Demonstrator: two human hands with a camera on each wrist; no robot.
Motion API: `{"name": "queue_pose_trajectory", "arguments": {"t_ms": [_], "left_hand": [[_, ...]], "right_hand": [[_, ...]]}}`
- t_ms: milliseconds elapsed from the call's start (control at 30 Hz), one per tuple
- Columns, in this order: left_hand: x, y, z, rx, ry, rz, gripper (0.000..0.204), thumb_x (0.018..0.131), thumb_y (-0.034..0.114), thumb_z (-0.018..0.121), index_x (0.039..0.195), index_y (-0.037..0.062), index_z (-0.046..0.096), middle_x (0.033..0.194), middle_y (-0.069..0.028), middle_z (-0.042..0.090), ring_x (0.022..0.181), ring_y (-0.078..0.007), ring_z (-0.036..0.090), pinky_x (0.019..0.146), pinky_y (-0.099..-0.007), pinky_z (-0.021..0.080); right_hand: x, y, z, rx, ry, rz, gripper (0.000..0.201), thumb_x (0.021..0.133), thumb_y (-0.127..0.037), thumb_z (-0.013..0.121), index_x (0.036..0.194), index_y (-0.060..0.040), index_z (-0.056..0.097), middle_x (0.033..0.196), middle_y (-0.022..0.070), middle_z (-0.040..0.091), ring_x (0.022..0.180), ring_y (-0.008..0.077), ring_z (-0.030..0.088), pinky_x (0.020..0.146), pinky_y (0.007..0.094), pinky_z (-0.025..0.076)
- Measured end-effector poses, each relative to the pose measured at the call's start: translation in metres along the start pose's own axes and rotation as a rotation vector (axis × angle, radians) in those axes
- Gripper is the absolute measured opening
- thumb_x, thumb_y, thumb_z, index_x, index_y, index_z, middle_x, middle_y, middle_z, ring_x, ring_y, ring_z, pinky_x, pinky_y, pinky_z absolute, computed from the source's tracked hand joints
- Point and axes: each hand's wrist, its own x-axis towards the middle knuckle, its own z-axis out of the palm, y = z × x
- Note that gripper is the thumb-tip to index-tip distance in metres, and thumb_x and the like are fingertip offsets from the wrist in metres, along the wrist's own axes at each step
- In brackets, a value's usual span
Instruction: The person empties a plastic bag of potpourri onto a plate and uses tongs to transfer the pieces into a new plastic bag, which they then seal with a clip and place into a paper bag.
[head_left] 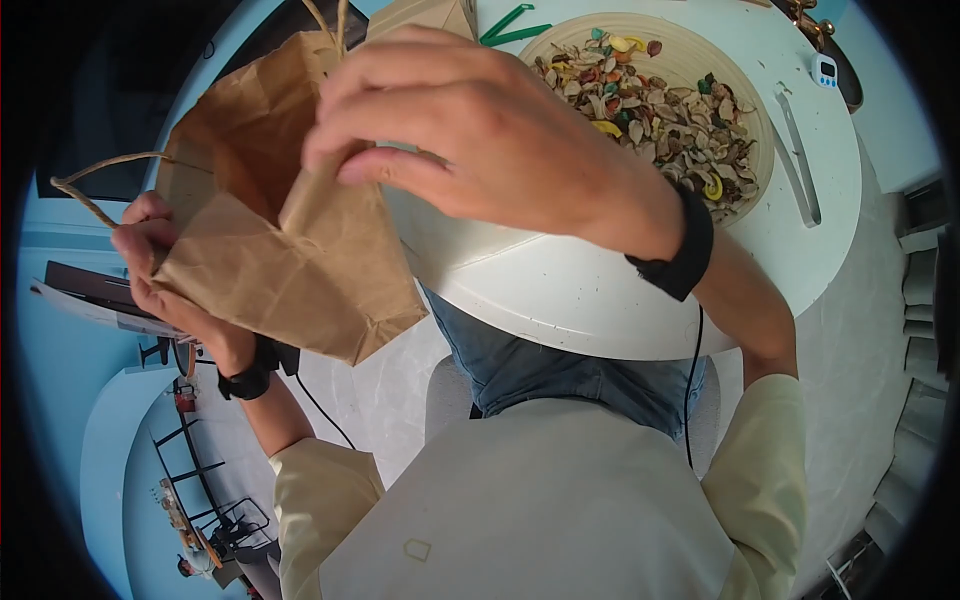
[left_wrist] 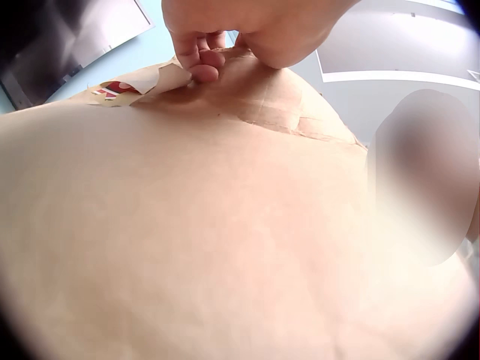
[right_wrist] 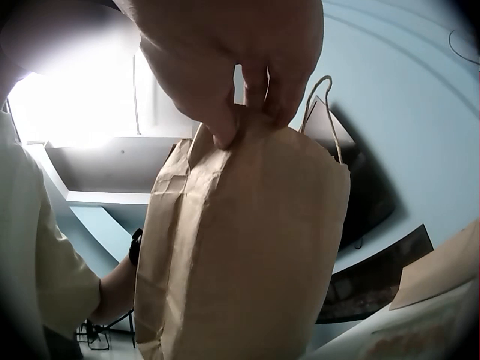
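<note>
A brown paper bag (head_left: 300, 270) with twisted rope handles is held up at the left of the head view, its mouth spread and its inside partly visible. The left hand (head_left: 170, 270) grips the bag's edge at the far left. With thumb and fingers the right hand (head_left: 450, 130) pinches the opposite rim. In the right wrist view the right hand (right_wrist: 240, 67) holds the top edge of the bag (right_wrist: 247, 247), one handle rising beside it. Bag paper (left_wrist: 187, 225) fills most of the left wrist view, under a hand (left_wrist: 255, 30) pinching its rim. What the bag contains is hidden.
On the white round table (head_left: 560, 300) stands a round wooden tray (head_left: 755, 120) of dried petals and slices (head_left: 660, 120). Metal tongs (head_left: 797, 160) lie right of it, a small white timer (head_left: 824, 70) beyond. Green tongs (head_left: 515, 34) and another brown paper item (head_left: 415, 14) are behind the hand.
</note>
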Motion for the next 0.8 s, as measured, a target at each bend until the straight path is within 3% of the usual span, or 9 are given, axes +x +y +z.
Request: {"name": "queue_pose_trajectory", "arguments": {"t_ms": [67, 133, 200, 267, 467, 533, 567, 633, 800], "left_hand": [[0.006, 0.005, -0.003, -0.273, 0.007, -0.258, 0.049, 0.103, 0.039, 0.042, 0.069, 0.0053, 0.051, 0.091, -0.0046, 0.053, 0.080, -0.0126, 0.051, 0.069, -0.0288, 0.044], [0.016, -0.003, -0.018, -0.349, -0.177, -0.249, 0.041, 0.104, 0.037, 0.041, 0.089, 0.0026, 0.057, 0.101, -0.0065, 0.057, 0.083, -0.0154, 0.057, 0.068, -0.0285, 0.050], [0.014, 0.010, 0.006, -0.202, 0.078, 0.019, 0.041, 0.104, 0.038, 0.037, 0.114, 0.0003, 0.052, 0.116, -0.0094, 0.057, 0.088, -0.0183, 0.060, 0.072, -0.0291, 0.054], [0.026, 0.006, -0.006, 0.036, 0.062, 0.099, 0.045, 0.104, 0.039, 0.036, 0.126, 0.0005, 0.044, 0.127, -0.0119, 0.054, 0.095, -0.0208, 0.061, 0.079, -0.0312, 0.056], [-0.004, -0.018, 0.037, -0.432, 0.065, -0.020, 0.042, 0.104, 0.039, 0.035, 0.118, 0.0017, 0.048, 0.111, -0.0092, 0.056, 0.086, -0.0175, 0.059, 0.075, -0.0299, 0.051], [-0.015, -0.028, 0.059, 0.206, 0.080, 0.240, 0.044, 0.105, 0.041, 0.031, 0.114, 0.0027, 0.049, 0.102, -0.0070, 0.055, 0.082, -0.0169, 0.057, 0.075, -0.0306, 0.048], [-0.020, -0.027, 0.066, 0.200, 0.081, 0.241, 0.044, 0.105, 0.041, 0.031, 0.114, 0.0027, 0.049, 0.102, -0.0070, 0.055, 0.082, -0.0169, 0.057, 0.075, -0.0306, 0.048], [-0.024, -0.026, 0.075, -0.286, 0.083, -0.246, 0.045, 0.104, 0.043, 0.032, 0.119, 0.0033, 0.047, 0.115, -0.0103, 0.055, 0.098, -0.0200, 0.057, 0.086, -0.0347, 0.048], [-0.032, 0.002, 0.068, -0.354, 0.068, -0.086, 0.053, 0.101, 0.049, 0.036, 0.134, 0.0081, 0.036, 0.146, -0.0164, 0.033, 0.130, -0.0294, 0.039, 0.106, -0.0437, 0.039]], "right_hand": [[-0.007, 0.004, 0.008, 0.003, 0.199, -0.094, 0.033, 0.076, -0.014, 0.077, 0.106, -0.0088, 0.065, 0.102, 0.0052, 0.061, 0.096, 0.0262, 0.063, 0.086, 0.0363, 0.052], [-0.009, -0.002, 0.017, -0.097, 0.469, -0.097, 0.060, 0.070, -0.012, 0.081, 0.123, -0.0121, 0.054, 0.122, 0.0087, 0.052, 0.098, 0.0279, 0.062, 0.090, 0.0380, 0.052], [-0.014, -0.014, -0.006, 0.063, 0.303, -0.042, 0.078, 0.067, -0.015, 0.085, 0.133, -0.0110, 0.043, 0.127, 0.0146, 0.046, 0.102, 0.0300, 0.061, 0.091, 0.0391, 0.053], [-0.008, -0.016, 0.005, -0.010, 0.593, -0.108, 0.076, 0.071, -0.023, 0.083, 0.133, -0.0075, 0.043, 0.123, 0.0179, 0.048, 0.103, 0.0332, 0.061, 0.088, 0.0395, 0.054], [-0.007, -0.015, 0.008, -0.190, 0.245, 0.163, 0.051, 0.081, -0.040, 0.072, 0.113, -0.0056, 0.052, 0.100, 0.0137, 0.060, 0.082, 0.0313, 0.066, 0.065, 0.0390, 0.056], [-0.011, -0.010, 0.004, -0.229, 0.167, 0.237, 0.044, 0.082, -0.040, 0.071, 0.104, -0.0056, 0.054, 0.096, 0.0116, 0.061, 0.076, 0.0298, 0.066, 0.061, 0.0389, 0.054], [-0.012, -0.009, 0.001, -0.260, 0.092, 0.314, 0.038, 0.082, -0.039, 0.070, 0.094, -0.0056, 0.056, 0.091, 0.0094, 0.062, 0.070, 0.0283, 0.066, 0.056, 0.0387, 0.053], [-0.012, -0.009, -0.004, -0.292, 0.051, 0.335, 0.036, 0.083, -0.038, 0.070, 0.088, -0.0051, 0.057, 0.086, 0.0088, 0.062, 0.068, 0.0274, 0.066, 0.055, 0.0380, 0.052], [-0.009, -0.013, -0.007, -0.297, 0.002, 0.351, 0.033, 0.082, -0.036, 0.069, 0.076, -0.0046, 0.059, 0.071, 0.0076, 0.062, 0.060, 0.0275, 0.065, 0.050, 0.0372, 0.050]]}}
